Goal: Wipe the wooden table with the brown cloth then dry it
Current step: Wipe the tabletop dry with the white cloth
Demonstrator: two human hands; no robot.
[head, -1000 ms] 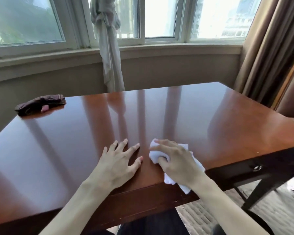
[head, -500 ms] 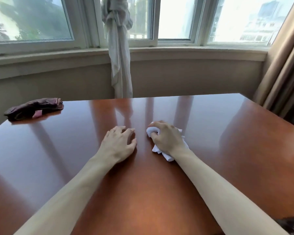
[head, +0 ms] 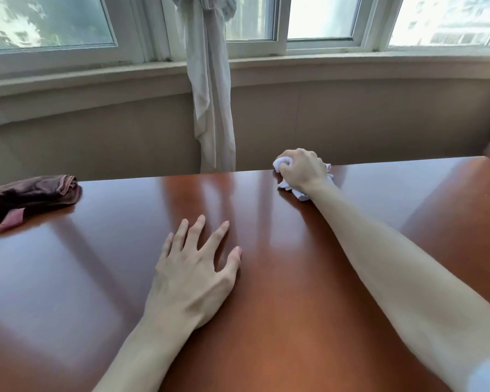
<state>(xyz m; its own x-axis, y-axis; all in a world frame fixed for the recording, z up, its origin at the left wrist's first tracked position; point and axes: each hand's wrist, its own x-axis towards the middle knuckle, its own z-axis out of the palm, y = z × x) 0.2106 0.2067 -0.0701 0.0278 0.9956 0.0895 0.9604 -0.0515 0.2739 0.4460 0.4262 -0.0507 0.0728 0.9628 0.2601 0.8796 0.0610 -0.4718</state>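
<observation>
The right hand (head: 303, 171) is clenched around a crumpled white tissue (head: 292, 189), pressing it onto the far edge of the glossy wooden bench (head: 309, 278). The left hand (head: 193, 281) lies flat with its fingers spread, holding nothing, near the middle of the bench. The brown cloth (head: 31, 195) sits bunched at the far left edge, well apart from both hands. The tissue looks light, soft and likely to tear or shed if dragged hard; bunched in the palm seems the safest hold. The polished surface probably lets it slide easily.
</observation>
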